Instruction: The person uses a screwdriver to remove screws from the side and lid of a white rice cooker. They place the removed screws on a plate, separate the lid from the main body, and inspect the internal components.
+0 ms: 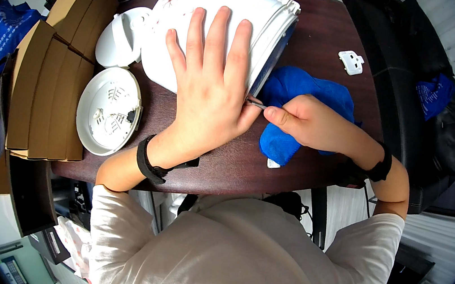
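Now | left hand (211, 92) spread flat on tipped white rice cooker (219, 22) | right hand (304, 120) pinching thin metal tool (256, 104) over blue cloth (302, 91)

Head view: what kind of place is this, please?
Probably a small repair bench in an office or workroom: a rice cooker lies on its side on a dark desk, its removed parts beside cardboard boxes.

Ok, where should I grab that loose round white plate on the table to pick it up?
Take the round white plate by its rim on the near edge, coming from your left. It lies flat, and brown cardboard boxes crowd its far-left side.
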A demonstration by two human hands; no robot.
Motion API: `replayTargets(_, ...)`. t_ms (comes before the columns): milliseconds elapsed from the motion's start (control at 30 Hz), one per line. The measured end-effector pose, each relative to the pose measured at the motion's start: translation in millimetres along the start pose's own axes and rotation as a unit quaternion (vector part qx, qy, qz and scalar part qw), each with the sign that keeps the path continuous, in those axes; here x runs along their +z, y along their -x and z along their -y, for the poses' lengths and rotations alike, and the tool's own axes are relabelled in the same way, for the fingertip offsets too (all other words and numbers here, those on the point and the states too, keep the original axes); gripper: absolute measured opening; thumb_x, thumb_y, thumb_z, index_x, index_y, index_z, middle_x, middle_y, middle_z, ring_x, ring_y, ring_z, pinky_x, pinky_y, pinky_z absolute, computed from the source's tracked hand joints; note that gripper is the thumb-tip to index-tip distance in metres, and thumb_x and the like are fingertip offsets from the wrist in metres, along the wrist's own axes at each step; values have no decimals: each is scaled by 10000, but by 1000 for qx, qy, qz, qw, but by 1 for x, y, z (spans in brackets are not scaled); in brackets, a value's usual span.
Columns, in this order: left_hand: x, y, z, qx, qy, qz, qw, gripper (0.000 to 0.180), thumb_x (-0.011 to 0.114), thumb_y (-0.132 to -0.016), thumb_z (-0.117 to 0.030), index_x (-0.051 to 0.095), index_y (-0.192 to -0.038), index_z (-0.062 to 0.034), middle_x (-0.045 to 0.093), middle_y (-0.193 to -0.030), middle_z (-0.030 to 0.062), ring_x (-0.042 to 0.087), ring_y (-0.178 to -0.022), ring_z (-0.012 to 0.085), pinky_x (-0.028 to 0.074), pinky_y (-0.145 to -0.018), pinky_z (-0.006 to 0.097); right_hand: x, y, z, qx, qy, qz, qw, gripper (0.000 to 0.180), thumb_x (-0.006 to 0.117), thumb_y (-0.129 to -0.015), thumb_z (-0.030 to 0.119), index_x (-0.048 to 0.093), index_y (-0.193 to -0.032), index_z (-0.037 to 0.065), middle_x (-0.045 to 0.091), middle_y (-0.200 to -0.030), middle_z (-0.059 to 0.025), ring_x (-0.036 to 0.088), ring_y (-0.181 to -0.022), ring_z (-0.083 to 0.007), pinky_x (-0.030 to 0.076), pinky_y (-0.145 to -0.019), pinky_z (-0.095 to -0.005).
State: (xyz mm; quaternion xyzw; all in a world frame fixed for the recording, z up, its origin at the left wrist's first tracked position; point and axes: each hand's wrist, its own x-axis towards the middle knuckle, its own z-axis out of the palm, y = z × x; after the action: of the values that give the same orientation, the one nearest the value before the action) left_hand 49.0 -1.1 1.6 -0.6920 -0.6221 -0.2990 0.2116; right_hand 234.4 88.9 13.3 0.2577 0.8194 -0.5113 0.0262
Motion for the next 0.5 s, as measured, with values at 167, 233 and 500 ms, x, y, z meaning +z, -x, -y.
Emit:
replayTargets(167,1,0,0,-3,-6,-7,1000,1005,696,-557,-218,334,-1462,27,327,-1480,286,239,-1417,510,122,-1093,707,3,-1,-3,99,-246,115,957,562,447,-1048,469,368,-591,151,334,-498,80,303,-395,-54,236,-364,-251)
replayTargets(233,1,0,0,-1,-3,-9,1000,1007,692,-553,-214,334,-1464,23,327,-1481,284,240,-1417,509,122,-1094,705,5,-2,-8,99,-298,145,938,557,423,-1049,489,337,-602,168,300,-502,82,276,-392,-51,223,-365,-237)
replayTargets(500,1,-1,1,7,9,-6,1000,1006,702,-548,-203,343,-1460,25,323,-1481,295,243,-1404,528,139,-1065,729,14,-4,-17,92,-399,187,893,552,370,-1060,492,310,-621,163,265,-527,69,257,-420,-65,235,-408,-230)
